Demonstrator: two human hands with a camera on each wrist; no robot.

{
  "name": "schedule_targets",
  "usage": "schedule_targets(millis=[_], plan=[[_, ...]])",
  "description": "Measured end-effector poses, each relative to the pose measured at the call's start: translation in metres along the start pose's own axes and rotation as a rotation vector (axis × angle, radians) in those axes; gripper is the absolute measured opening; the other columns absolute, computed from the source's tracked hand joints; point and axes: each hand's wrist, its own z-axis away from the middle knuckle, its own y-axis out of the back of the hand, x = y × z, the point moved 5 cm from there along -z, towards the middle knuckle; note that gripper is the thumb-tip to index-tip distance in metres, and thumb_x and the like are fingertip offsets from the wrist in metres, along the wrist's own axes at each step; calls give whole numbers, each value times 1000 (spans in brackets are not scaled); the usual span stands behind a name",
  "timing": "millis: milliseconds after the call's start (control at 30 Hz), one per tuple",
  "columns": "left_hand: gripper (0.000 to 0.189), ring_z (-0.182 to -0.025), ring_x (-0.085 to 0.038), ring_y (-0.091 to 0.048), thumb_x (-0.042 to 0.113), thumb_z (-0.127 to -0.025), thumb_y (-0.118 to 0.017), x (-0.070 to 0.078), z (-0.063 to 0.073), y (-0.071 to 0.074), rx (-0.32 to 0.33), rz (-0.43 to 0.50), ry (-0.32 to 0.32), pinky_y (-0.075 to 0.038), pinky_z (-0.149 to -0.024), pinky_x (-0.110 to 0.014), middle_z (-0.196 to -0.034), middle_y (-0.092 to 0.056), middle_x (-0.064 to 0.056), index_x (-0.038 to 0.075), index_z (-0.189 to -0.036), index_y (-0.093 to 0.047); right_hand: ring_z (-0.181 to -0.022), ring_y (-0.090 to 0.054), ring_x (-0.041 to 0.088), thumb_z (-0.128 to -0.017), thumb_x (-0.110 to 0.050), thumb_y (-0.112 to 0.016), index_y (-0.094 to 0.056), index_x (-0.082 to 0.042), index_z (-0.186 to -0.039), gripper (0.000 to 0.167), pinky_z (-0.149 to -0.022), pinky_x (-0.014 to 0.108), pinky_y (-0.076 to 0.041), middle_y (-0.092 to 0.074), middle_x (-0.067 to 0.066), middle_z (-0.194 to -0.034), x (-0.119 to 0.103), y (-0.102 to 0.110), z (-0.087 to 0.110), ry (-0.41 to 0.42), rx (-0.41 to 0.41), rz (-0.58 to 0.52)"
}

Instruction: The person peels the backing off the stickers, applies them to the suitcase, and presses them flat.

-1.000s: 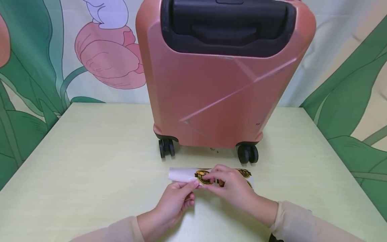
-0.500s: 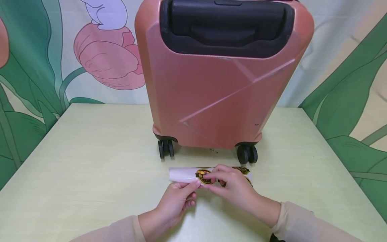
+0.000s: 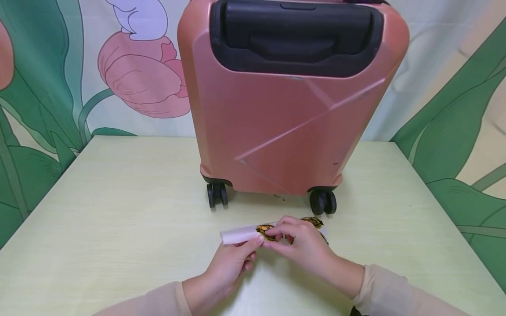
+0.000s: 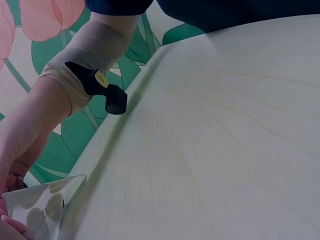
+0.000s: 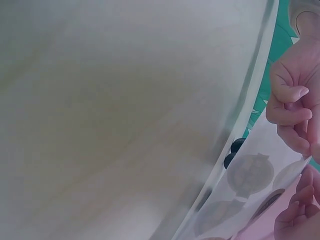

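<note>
A white sticker sheet (image 3: 239,235) with round black-and-gold stickers is held just in front of the suitcase, its left end curled. My left hand (image 3: 229,267) pinches the near edge between thumb and fingers. At the round sticker (image 3: 264,230) near the middle, the fingertips of my right hand (image 3: 306,243) pinch its right side. Another sticker (image 3: 314,222) shows beyond the right hand, which covers part of the sheet. Seen from below in the right wrist view, the sheet's back (image 5: 250,175) has the round shapes showing through.
A pink hard-shell suitcase (image 3: 284,127) with a black handle recess (image 3: 296,59) stands upright on the pale table (image 3: 118,210). Its black wheels (image 3: 323,202) are just behind the sheet. A cartoon-printed curtain (image 3: 144,74) hangs behind. A black wrist camera (image 4: 116,100) sits on the right sleeve.
The sheet's left end has tipped toward me, and the sticker looks more foreshortened. Both hands keep nearly the same place and grip.
</note>
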Motion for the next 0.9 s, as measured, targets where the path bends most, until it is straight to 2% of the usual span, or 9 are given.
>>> schedule_targets(millis=[133, 400, 533, 700, 800, 900], plan=[[25, -60, -6, -45, 20, -86, -68, 2, 1, -1, -17, -13, -14, -36, -50, -17, -72, -55, 1, 1, -101, -61, -56, -45, 8, -72, -14, -80, -75, -11, -87, 16, -48, 15, -37, -55, -14, -72, -1, 2, 0, 12, 16, 9], [30, -64, -6, -48, 23, -86, -67, 2, 0, -1, -110, -39, -13, -39, -53, -17, -76, -57, 3, 0, -106, -63, -56, -43, 6, -71, -11, -80, -75, -11, -85, 14, -47, 14, -36, -54, -13, -72, -2, 6, 0, 12, 30, 51], [33, -68, -8, -48, 25, -85, -68, 4, 2, -1, -107, -55, -29, -39, -54, -17, -77, -57, 3, 1, -107, -64, -57, -44, 7, -73, -10, -79, -75, -11, -85, 12, -48, 15, -37, -55, -14, -72, -2, 5, 1, -4, 7, 56], [37, -71, -9, -49, 22, -86, -67, 4, 4, -1, -70, -66, -20, -39, -55, -18, -82, -58, 0, -3, -113, -60, -57, -47, 9, -77, -11, -76, -75, -12, -85, 9, -50, 17, -39, -56, -15, -74, 0, 5, 1, -28, -24, 56], [35, -71, -9, -49, 19, -87, -66, 4, 4, 0, -62, -62, -23, -39, -54, -18, -83, -58, 0, -3, -113, -58, -56, -47, 10, -75, -10, -77, -75, -13, -83, 9, -49, 16, -39, -57, -15, -73, 1, 5, 0, -16, -22, 58], [33, -70, -9, -49, 18, -87, -65, 3, 3, 1, -66, -66, -28, -39, -53, -18, -82, -57, 0, -3, -112, -58, -54, -44, 5, -73, -9, -78, -73, -14, -78, 8, -48, 15, -37, -56, -14, -71, 0, 5, -2, 13, -11, 61]])
